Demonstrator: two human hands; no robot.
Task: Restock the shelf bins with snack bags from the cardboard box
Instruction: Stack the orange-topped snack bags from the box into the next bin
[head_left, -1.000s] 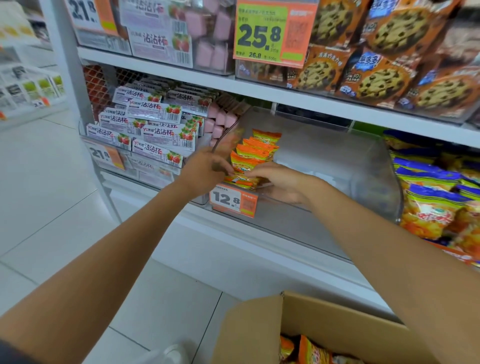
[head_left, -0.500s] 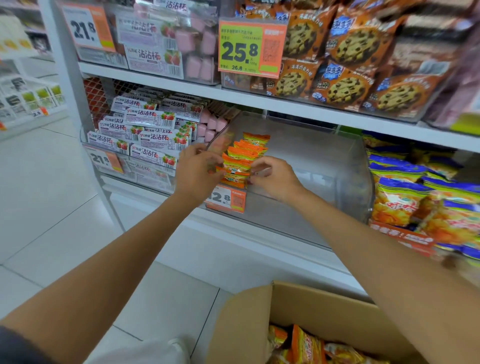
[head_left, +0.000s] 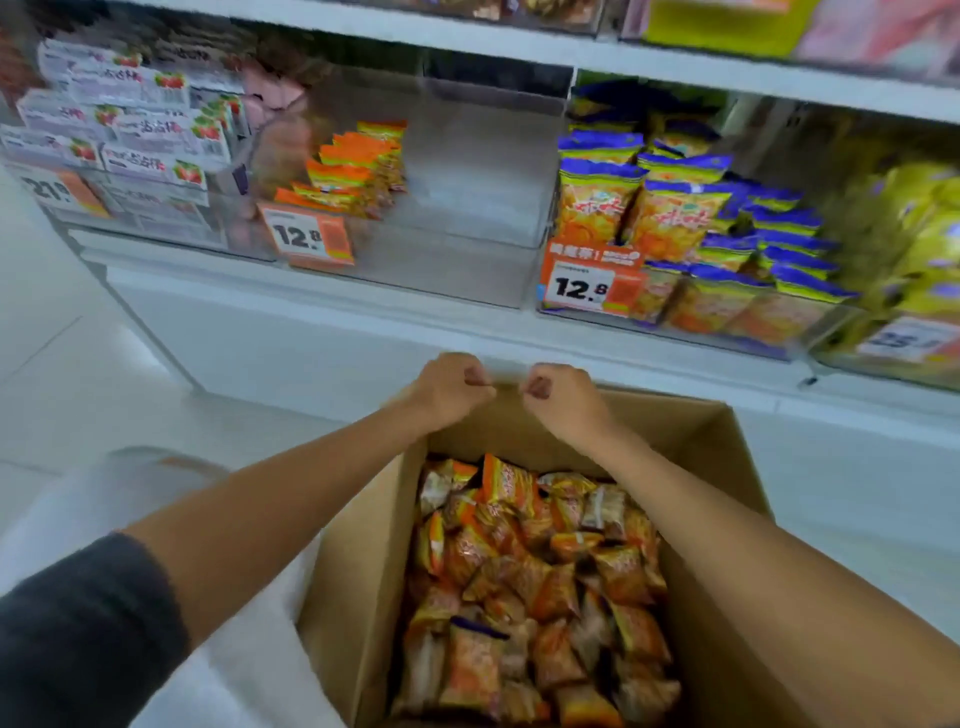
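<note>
Left hand (head_left: 448, 395), right hand (head_left: 565, 399) curled empty above full brown cardboard box (head_left: 363, 545); clear plastic bin (head_left: 467, 249) at 12 o'clock looked barely stocked.

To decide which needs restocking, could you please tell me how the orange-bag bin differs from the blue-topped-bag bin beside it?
The orange-bag bin holds one row of orange bags along its left wall, the rest bare; the blue-topped-bag bin is filled across. The orange-bag bin's price tag stands alone; the blue-topped-bag bin's has an orange banner above. Both bins are clear, priced 12.8.
</note>
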